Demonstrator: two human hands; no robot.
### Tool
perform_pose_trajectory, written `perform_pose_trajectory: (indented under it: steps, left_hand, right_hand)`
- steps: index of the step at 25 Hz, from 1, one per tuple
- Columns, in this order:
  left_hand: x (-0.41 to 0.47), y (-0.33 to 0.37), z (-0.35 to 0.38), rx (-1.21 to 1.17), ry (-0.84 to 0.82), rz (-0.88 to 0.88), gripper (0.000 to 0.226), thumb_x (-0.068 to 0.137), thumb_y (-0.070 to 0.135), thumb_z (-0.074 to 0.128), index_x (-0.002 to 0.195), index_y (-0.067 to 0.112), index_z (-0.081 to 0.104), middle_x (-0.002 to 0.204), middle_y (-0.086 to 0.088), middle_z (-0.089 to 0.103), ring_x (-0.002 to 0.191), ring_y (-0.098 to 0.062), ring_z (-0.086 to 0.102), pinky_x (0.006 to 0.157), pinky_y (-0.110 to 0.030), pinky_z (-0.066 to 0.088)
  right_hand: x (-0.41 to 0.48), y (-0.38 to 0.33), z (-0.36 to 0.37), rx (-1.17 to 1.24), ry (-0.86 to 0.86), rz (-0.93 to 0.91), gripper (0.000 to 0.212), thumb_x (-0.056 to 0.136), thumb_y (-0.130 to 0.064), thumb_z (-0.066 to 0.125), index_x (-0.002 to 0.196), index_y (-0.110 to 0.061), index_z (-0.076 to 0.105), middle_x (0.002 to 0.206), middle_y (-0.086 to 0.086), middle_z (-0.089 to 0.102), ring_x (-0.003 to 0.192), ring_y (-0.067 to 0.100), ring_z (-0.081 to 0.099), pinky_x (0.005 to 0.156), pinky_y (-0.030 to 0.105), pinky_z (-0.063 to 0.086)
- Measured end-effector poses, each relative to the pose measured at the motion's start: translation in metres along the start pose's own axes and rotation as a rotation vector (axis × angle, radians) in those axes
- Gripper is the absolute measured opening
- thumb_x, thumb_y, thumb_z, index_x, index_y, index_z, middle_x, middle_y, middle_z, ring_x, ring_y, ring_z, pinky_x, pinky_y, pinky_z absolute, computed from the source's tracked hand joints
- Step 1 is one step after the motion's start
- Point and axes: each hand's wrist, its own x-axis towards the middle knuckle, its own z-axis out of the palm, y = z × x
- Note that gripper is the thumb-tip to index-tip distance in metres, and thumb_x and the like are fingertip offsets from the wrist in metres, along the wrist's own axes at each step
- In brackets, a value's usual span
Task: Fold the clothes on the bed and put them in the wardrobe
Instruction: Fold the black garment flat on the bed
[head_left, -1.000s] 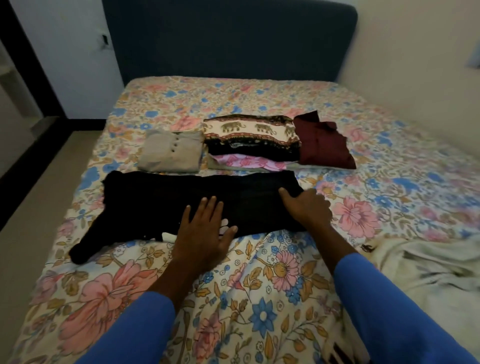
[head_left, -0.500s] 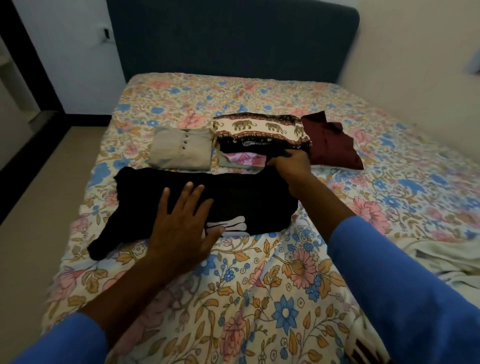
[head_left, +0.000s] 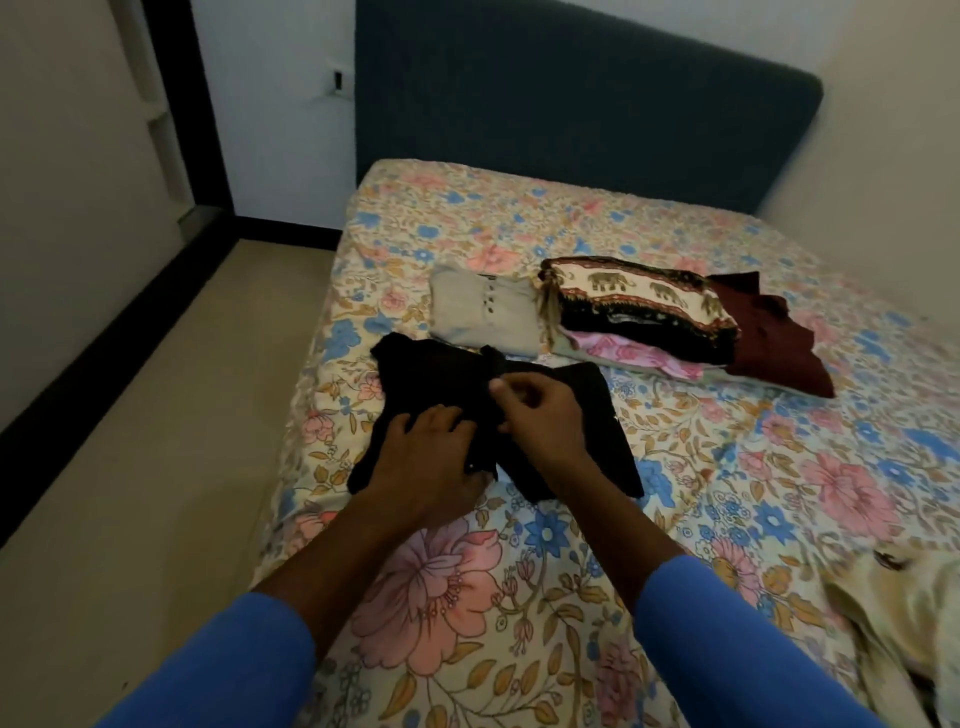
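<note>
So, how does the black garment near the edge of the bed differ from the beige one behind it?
The black garment is dark and only partly folded; the beige garment is pale and folded into a neat rectangle. The left hand and right hand are on the black garment; the beige garment lies untouched. The black garment lies nearer the person, the beige garment beyond it. Both lie on the floral bed.
</note>
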Motion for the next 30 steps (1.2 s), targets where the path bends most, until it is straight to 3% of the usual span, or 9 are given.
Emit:
perform_pose_trajectory:
  steps: [3,7,10,13,16,19,25,28,30]
  left_hand:
    - [0.003,0.001,-0.019,-0.139,0.272,-0.046,0.064,0.083,0.052,0.055,0.141,0.026,0.045,0.146,-0.002,0.046,0.135,-0.023,0.044,0.111,-0.049,0.034]
    - [0.006,0.019,-0.02,-0.153,0.3,0.327,0.066,0.097,0.054,0.045,0.157,0.031,0.03,0.166,0.002,0.024,0.154,-0.02,0.021,0.119,-0.049,0.027]
    - [0.019,0.036,-0.012,-0.426,0.125,0.023,0.077,0.098,0.07,0.04,0.159,0.028,0.022,0.166,-0.006,0.022,0.151,-0.028,0.026,0.116,-0.049,0.034]
    - [0.066,0.042,-0.025,-0.507,0.237,-0.377,0.091,0.091,0.073,0.051,0.157,0.017,0.021,0.155,-0.015,0.036,0.139,-0.036,0.041,0.105,-0.049,0.043]
    - [0.118,0.039,-0.019,-0.21,0.22,-0.351,0.066,0.093,0.057,0.061,0.141,0.014,0.043,0.138,-0.017,0.051,0.122,-0.037,0.056,0.092,-0.044,0.05]
    - [0.151,0.023,-0.002,-0.346,0.312,-0.284,0.024,0.096,0.03,0.063,0.109,0.01,0.069,0.111,-0.015,0.069,0.104,-0.034,0.067,0.078,-0.034,0.049]
    - [0.126,-0.004,-0.021,-0.54,0.368,-0.375,0.034,0.101,0.021,0.056,0.133,0.014,0.06,0.128,-0.014,0.066,0.119,-0.033,0.062,0.099,-0.043,0.051]
    - [0.03,-0.001,-0.017,-0.384,0.255,-0.173,0.051,0.101,0.053,0.05,0.142,0.024,0.052,0.145,-0.002,0.055,0.133,-0.022,0.053,0.11,-0.05,0.044]
    - [-0.015,-0.017,-0.009,-0.116,0.027,-0.161,0.069,0.098,0.07,0.035,0.155,0.031,0.036,0.167,0.002,0.026,0.155,-0.021,0.023,0.123,-0.055,0.023]
  right_hand:
    - [0.002,0.018,-0.038,-0.217,0.462,0.098,0.03,0.098,-0.042,0.062,0.118,-0.023,0.07,0.111,0.001,0.07,0.106,0.022,0.067,0.089,0.04,0.054]
    - [0.027,0.056,-0.075,-0.528,0.206,0.513,0.078,0.09,-0.072,0.05,0.133,-0.007,0.057,0.135,0.022,0.057,0.122,0.041,0.056,0.1,0.047,0.048]
    - [0.029,0.067,-0.072,-0.555,0.115,0.434,0.069,0.096,-0.072,0.044,0.117,-0.008,0.06,0.105,0.01,0.066,0.091,0.027,0.063,0.074,0.036,0.05]
    - [0.016,0.079,-0.062,-0.649,0.249,0.294,0.063,0.097,-0.072,0.039,0.125,-0.017,0.053,0.106,0.004,0.065,0.093,0.025,0.063,0.077,0.037,0.048]
    - [0.01,0.097,-0.055,-0.664,0.344,0.191,0.062,0.096,-0.074,0.033,0.122,-0.022,0.053,0.105,0.002,0.065,0.095,0.025,0.064,0.081,0.04,0.051]
    - [0.01,0.106,-0.051,-0.612,0.435,0.13,0.059,0.098,-0.071,0.031,0.121,-0.022,0.056,0.106,0.001,0.064,0.096,0.022,0.062,0.082,0.04,0.051]
    - [0.014,0.118,-0.053,-0.482,0.467,0.186,0.068,0.094,-0.076,0.029,0.13,-0.026,0.057,0.115,-0.002,0.067,0.105,0.021,0.064,0.089,0.042,0.052]
    - [0.02,0.114,-0.059,-0.434,0.384,0.264,0.071,0.09,-0.082,0.036,0.131,-0.027,0.057,0.113,-0.004,0.068,0.104,0.022,0.065,0.089,0.041,0.052]
    - [0.023,0.105,-0.069,-0.323,0.248,0.346,0.059,0.091,-0.072,0.052,0.126,-0.025,0.059,0.11,-0.002,0.069,0.099,0.021,0.066,0.087,0.041,0.053]
